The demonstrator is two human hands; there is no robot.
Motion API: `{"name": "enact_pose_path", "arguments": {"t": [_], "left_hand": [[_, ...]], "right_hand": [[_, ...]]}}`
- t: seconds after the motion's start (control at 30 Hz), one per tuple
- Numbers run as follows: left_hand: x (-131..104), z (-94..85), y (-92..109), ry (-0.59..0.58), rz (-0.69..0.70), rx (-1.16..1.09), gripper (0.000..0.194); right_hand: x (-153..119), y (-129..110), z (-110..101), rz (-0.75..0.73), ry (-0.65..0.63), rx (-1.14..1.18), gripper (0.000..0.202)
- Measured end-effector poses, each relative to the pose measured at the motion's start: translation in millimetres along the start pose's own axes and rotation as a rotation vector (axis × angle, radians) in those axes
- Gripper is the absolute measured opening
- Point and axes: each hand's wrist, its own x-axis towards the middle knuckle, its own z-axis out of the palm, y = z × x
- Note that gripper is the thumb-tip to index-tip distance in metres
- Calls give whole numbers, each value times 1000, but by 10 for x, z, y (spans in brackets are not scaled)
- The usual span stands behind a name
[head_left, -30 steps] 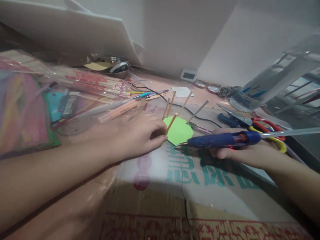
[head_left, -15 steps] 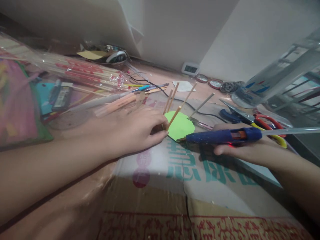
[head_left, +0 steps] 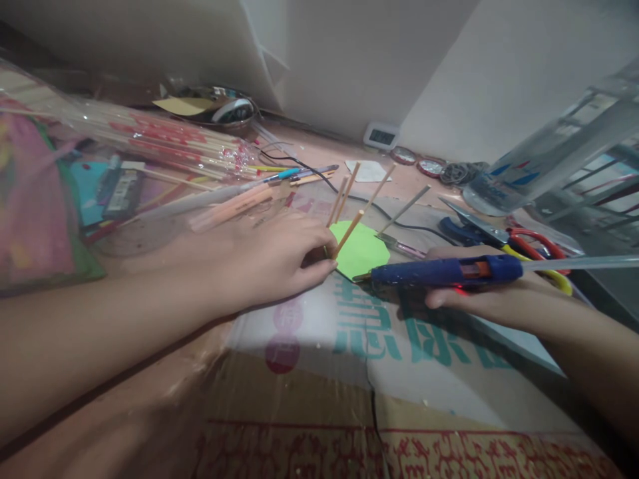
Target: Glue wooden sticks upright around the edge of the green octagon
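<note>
A flat bright green piece (head_left: 367,249) lies in front of me, several thin wooden sticks (head_left: 351,229) standing up around its edge. My left hand (head_left: 294,256) is closed at its left edge, thumb and fingers pinching by the foot of the nearest stick. The exact contact is partly hidden by the fingers. In my right hand (head_left: 464,299) is a blue hot glue gun (head_left: 419,273), a clear glue stick (head_left: 579,263) poking out of its back. Its metal nozzle touches or nearly touches the near edge of the green piece.
Printed cardboard (head_left: 309,399) lies underneath. To the right are red-and-yellow-handled pliers (head_left: 536,246) and a plastic bottle (head_left: 509,179). Packaged sticks (head_left: 164,143), a bag (head_left: 40,199) and pens (head_left: 287,174) occupy the left. A small digital clock (head_left: 381,136) stands by the wall.
Almost nothing differs. The view has shifted very slightly, while both hands, the glue gun and the green piece keep the same arrangement.
</note>
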Motion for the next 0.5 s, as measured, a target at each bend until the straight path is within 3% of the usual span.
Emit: {"name": "enact_pose_path", "arguments": {"t": [0.37,0.5], "left_hand": [[1,-12,7,2,13,0,15],[6,3,5,11,14,-4,14]], "right_hand": [[12,46,-25,-75,2,-44,46],[7,57,-32,-9,7,-58,47]]}}
